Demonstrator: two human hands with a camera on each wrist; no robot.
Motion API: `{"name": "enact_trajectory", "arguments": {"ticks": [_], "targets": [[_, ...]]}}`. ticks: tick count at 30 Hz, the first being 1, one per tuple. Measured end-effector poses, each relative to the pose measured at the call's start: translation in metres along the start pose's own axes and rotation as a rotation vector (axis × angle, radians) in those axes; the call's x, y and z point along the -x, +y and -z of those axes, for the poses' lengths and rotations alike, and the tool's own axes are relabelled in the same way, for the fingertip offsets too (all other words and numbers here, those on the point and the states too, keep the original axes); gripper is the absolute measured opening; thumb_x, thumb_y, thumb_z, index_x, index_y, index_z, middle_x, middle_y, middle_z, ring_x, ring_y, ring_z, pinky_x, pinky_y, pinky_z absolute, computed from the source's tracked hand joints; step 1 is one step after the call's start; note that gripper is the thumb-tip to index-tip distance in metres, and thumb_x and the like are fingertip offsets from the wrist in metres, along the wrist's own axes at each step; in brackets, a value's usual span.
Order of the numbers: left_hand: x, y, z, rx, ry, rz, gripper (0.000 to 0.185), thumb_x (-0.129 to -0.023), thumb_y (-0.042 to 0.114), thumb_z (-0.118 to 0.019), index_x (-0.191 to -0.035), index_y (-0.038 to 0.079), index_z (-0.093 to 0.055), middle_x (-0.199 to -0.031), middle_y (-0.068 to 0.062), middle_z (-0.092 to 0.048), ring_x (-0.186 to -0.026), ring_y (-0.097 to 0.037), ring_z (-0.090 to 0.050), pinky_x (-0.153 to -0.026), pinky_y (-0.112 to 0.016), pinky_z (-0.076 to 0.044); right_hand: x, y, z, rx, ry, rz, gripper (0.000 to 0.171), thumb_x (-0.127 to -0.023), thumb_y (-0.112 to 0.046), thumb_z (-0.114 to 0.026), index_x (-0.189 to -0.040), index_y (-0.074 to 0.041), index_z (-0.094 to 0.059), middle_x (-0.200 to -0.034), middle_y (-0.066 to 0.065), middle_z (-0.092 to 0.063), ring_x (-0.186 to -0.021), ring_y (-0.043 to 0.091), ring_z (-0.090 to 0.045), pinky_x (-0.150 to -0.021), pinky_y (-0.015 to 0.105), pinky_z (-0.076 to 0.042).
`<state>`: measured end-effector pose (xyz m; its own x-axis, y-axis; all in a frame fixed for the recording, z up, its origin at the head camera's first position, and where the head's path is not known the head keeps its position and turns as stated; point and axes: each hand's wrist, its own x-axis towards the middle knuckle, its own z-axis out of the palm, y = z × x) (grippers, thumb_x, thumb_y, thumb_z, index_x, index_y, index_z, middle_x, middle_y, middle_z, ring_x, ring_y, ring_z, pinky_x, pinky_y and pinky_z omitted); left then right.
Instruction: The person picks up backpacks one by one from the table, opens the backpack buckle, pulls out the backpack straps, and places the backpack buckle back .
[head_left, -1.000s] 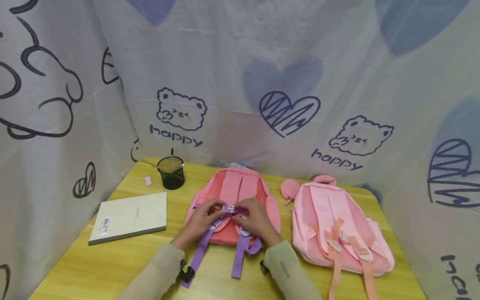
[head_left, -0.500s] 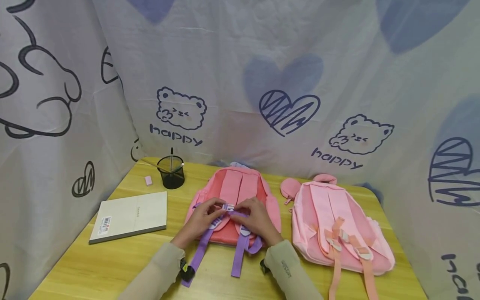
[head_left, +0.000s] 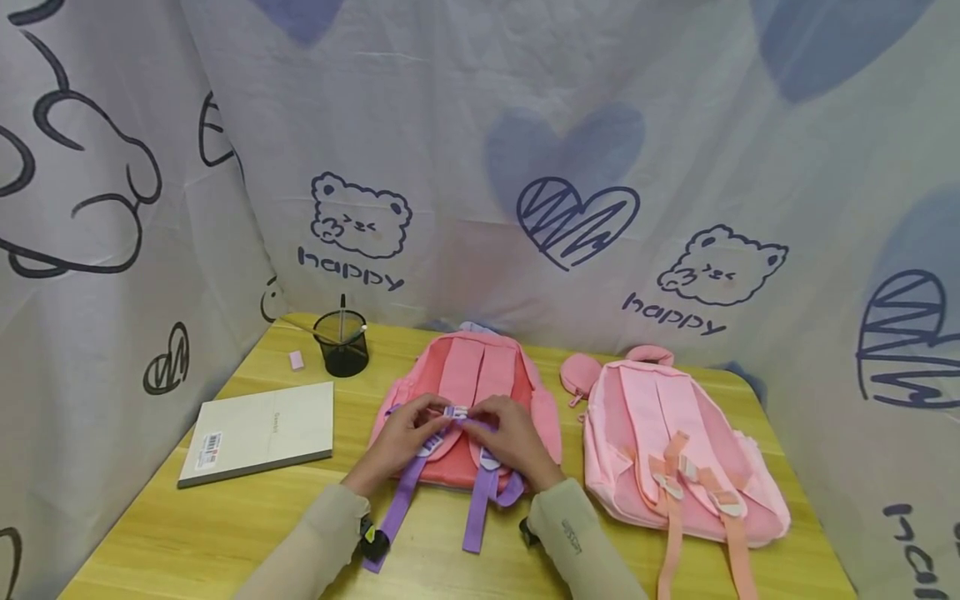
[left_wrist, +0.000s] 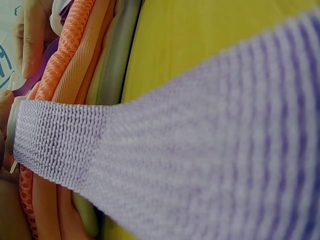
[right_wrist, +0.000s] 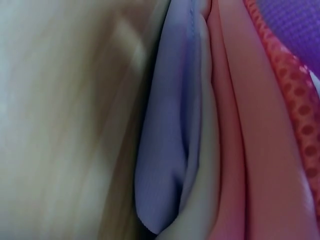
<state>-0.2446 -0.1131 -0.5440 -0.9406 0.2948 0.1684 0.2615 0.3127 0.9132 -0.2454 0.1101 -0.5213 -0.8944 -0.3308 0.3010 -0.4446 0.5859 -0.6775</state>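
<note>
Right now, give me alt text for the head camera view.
Both hands, left hand and right hand, pinch a small white plastic buckle on a coral-pink fabric backpack with purple straps lying on a yellow wooden table.

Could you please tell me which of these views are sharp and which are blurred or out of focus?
Head view: evenly lit and sharp on both hands, left hand and right hand, at the buckle. Left wrist view: the purple strap is crisp at its far end and smears badly near the lens. Right wrist view: soft throughout, the pink backpack and the table both hazy.
</note>
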Motion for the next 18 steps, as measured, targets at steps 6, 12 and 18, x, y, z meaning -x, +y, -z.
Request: {"name": "enact_trajectory", "arguments": {"ticks": [6,12,18], "targets": [[-0.0003,0.0010,0.0000,0.002,-0.008,0.006,0.020,-0.103,0.029,-0.065,-0.121,0.023,-0.069,-0.097,-0.003,-0.072,-0.082,-0.017,-0.060,-0.072,-0.024,-0.046,-0.0008,-0.0008,-0.0026,-0.017,-0.003,-0.028,0.018,-0.093,-0.029,-0.079,-0.104,-0.015,-0.080,-0.099,-0.003,-0.074,-0.095,0.013,-0.068,-0.088,0.035,-0.055],[0.0001,0.0016,-0.0001,-0.015,-0.002,0.009,0.019,-0.103,0.029,-0.066,-0.120,0.023,-0.070,-0.095,-0.002,-0.071,-0.079,-0.016,-0.059,-0.070,-0.024,-0.046,-0.0025,0.0008,-0.0067,-0.038,-0.003,-0.054,0.019,-0.093,-0.030,-0.079,-0.104,-0.014,-0.080,-0.098,-0.003,-0.074,-0.092,0.012,-0.067,-0.087,0.031,-0.054],[0.0004,0.0024,-0.0007,-0.049,0.002,-0.009,0.018,-0.101,0.027,-0.069,-0.118,0.022,-0.070,-0.096,0.001,-0.071,-0.078,-0.014,-0.060,-0.070,-0.024,-0.049,-0.0027,0.0007,-0.0084,-0.073,-0.011,-0.084,0.019,-0.093,-0.028,-0.079,-0.107,-0.015,-0.079,-0.101,-0.003,-0.074,-0.092,0.011,-0.066,-0.087,0.029,-0.054]]}}
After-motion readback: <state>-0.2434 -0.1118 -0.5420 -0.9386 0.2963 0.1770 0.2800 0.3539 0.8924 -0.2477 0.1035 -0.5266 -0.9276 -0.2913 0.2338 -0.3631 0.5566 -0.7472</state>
